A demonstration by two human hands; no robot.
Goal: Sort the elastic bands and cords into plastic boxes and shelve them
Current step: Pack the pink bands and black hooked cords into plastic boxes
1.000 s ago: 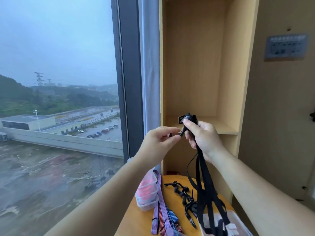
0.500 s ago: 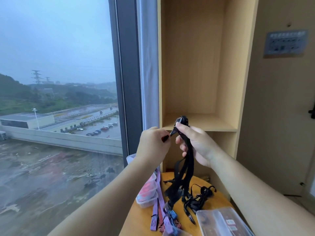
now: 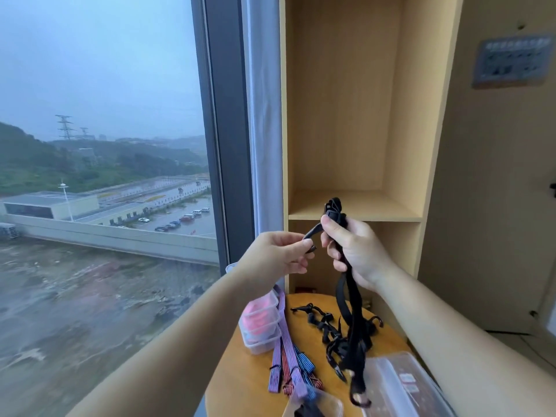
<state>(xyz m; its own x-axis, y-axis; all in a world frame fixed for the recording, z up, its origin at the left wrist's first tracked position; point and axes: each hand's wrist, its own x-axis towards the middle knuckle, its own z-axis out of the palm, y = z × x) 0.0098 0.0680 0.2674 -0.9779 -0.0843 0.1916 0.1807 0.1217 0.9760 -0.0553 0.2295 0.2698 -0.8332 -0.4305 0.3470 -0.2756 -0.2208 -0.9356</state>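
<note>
Window [image 3: 99, 176]: occupies the left side. Stacked clear plastic boxes [image 3: 260, 326] with pink contents stand at the left edge of the round wooden table [image 3: 240, 380]. Left hand [image 3: 276, 254]: thumb and forefinger pinch the free end of a black elastic strap [image 3: 352, 320]. Striped elastic bands [image 3: 288, 356] lie just beside the boxes; black hooked cords [image 3: 322, 323] lie heaped at table centre. Right hand [image 3: 358, 251]: fingers curl round the bunched strap, holding it up before the wooden shelf [image 3: 355, 210]; its loops hang to the table. A clear lidded box [image 3: 400, 386] sits at lower right
</note>
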